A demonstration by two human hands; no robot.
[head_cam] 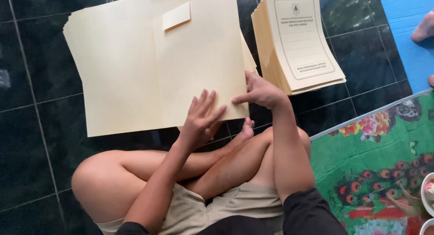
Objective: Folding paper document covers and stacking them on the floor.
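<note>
The cream paper folder (199, 67) lies open on the dark tiled floor (36, 140) just beyond my crossed legs, on top of a spread of like sheets that reaches out to the left. My left hand (202, 119) lies flat on its near edge, fingers spread and pressing down, gripping nothing. My right hand (260, 92) rests at the folder's near right corner, forefinger stretched along the edge and the other fingers loosely bent, pinning the sheet rather than clamping it. A small cream slip (176, 15) sits on the far part of the folder, one edge lifted a little.

To the right, close by, stands a thick stack of printed folders (298, 45), closed and squared up. From how things lie, I judge that stack to be the finished lot and the open one under my palms to be in hand, with the sheets beneath it left to do.

Farther right lie a green flowered mat (375, 171) and a blue mat (402, 18).
</note>
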